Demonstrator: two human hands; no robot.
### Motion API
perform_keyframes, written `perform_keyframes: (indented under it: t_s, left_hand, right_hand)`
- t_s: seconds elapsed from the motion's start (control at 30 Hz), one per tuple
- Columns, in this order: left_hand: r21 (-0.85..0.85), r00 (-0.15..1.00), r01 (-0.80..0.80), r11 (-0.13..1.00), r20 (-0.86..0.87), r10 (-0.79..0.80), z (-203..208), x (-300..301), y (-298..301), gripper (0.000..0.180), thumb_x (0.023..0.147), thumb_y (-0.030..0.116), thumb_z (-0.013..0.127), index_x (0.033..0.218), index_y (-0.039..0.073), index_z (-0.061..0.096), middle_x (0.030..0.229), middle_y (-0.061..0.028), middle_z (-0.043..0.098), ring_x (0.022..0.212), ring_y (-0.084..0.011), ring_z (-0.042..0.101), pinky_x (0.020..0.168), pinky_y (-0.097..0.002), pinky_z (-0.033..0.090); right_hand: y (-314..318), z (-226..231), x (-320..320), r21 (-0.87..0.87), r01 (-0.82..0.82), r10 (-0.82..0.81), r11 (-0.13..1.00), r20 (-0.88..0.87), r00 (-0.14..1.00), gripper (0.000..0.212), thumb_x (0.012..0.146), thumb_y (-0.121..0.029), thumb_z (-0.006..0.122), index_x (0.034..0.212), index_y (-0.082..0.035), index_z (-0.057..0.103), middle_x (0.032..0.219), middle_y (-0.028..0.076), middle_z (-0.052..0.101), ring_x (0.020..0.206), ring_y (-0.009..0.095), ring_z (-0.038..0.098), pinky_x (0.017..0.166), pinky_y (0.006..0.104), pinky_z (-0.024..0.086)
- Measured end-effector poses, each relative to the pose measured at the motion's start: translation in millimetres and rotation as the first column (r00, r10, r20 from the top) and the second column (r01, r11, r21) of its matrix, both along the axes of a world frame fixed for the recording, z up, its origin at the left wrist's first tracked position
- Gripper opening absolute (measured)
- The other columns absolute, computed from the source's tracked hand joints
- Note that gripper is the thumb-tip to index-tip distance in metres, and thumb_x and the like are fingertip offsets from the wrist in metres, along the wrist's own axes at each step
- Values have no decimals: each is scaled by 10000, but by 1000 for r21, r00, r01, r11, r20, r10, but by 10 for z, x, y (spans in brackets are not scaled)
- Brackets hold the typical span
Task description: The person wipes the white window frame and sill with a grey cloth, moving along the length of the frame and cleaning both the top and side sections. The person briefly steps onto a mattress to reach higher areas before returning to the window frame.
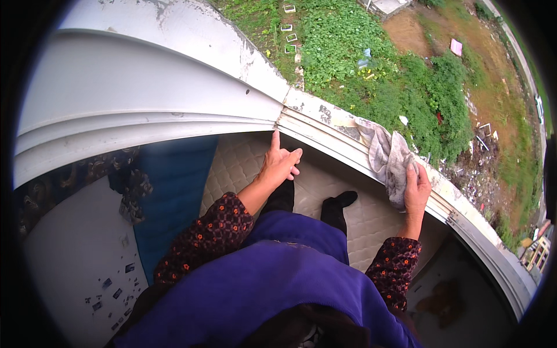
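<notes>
My left hand (279, 165) reaches up to the window frame, its index finger stretched to the inner edge near a joint in the sill. Its thumb points out to the right, the other fingers are partly curled, and nothing is seen in it. My right hand (416, 189) grips a dirty grey cloth (390, 155) that lies bunched over the white window sill (342, 139). Part of the rag hangs over the inner edge. Grime and worn paint mark the sill's outer ledge.
Under my feet is a cream quilted mattress (232, 168); a blue panel of fabric (174, 185) hangs or lies to its left. The white sash (156, 81) fills the upper left. Beyond the sill, far below, are green plots (348, 46) and scattered rubbish (476, 168).
</notes>
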State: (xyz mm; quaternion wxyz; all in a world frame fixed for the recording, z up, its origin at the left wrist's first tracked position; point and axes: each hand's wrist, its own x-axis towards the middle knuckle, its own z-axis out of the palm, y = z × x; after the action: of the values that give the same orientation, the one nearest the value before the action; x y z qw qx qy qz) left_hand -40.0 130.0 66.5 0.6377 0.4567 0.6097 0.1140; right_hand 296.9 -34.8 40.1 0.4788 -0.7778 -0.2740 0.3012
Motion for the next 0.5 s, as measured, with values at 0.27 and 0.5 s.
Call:
perform_keyframes:
  t_s: [0.27, 0.5]
  left_hand:
    - [-54, 965, -187, 981, -196, 173, -243, 433, 176, 1048, 934, 255, 631, 1551, 4, -178, 887, -177, 642, 571, -268, 685, 446, -373, 583]
    - [-125, 917, 3, 992, -395, -52, -119, 418, 386, 818, 939, 262, 571, 1491, -110, 96, 837, -197, 668, 536, -291, 681, 441, -409, 584]
  right_hand:
    - [47, -74, -50, -38, -110, 116, 993, 209, 971, 285, 950, -170, 669, 1160, 23, 665, 976, 176, 720, 914, 214, 667, 880, 329, 509]
    - [25, -157, 5, -58, -165, 173, 985, 187, 967, 314, 959, -198, 662, 1175, 31, 664, 989, 188, 727, 943, 230, 681, 892, 336, 508]
